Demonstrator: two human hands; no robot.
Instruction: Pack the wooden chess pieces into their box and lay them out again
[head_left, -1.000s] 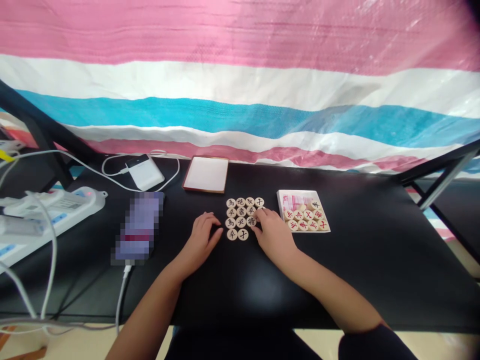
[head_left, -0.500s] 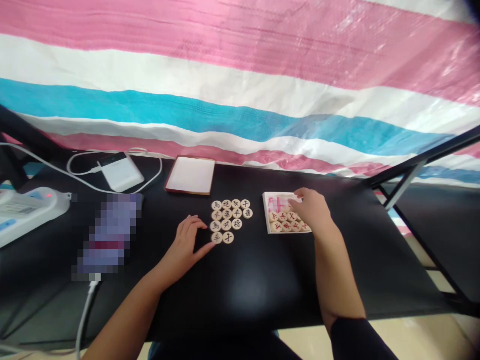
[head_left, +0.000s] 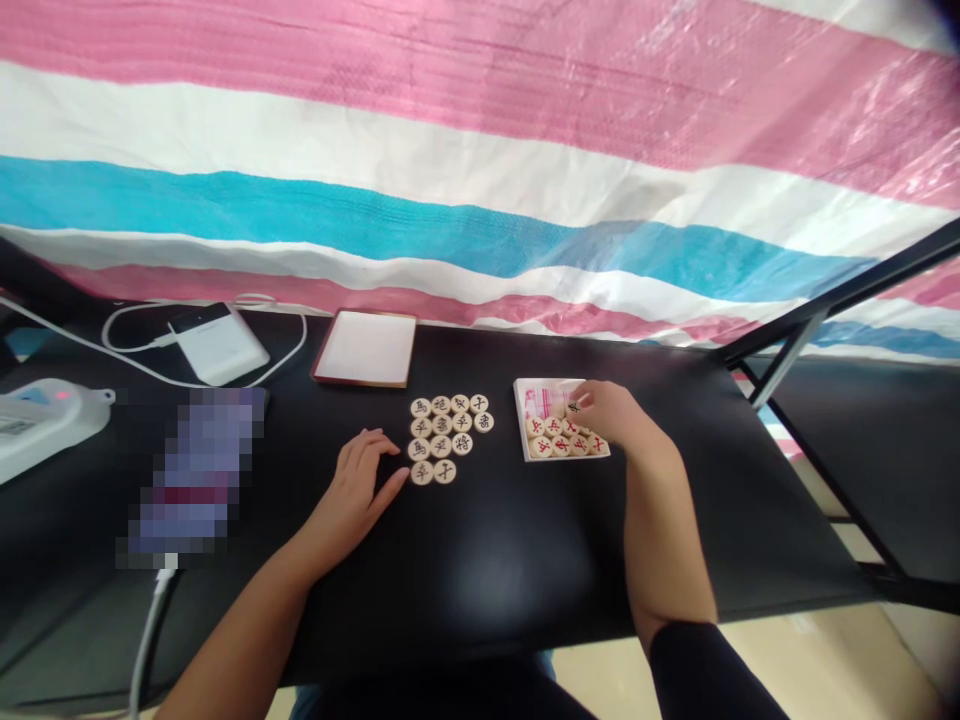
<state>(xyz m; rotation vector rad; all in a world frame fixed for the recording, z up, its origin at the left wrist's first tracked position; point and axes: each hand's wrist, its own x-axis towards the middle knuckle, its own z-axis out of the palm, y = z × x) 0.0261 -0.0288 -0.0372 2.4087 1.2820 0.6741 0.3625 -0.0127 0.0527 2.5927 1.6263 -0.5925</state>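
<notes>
Fingers (head_left: 588, 397) of the person's right hand (head_left: 622, 417) dip into the open box (head_left: 522, 430), drawn fairly close together at a black-marked disc (head_left: 573, 407) toward its back right; whether they grip it, I can't tell. Red-marked discs (head_left: 555, 426) crowd along the box's front edge. Across the black desk (head_left: 487, 560), the left hand (head_left: 351, 490) rests with fingers loosely spread, thumb just beside the front left corner of thirteen black-lettered pieces (head_left: 441, 424) set in four rows. Near the desk's back edge lies a shallow white-lined tray (head_left: 371, 347)
</notes>
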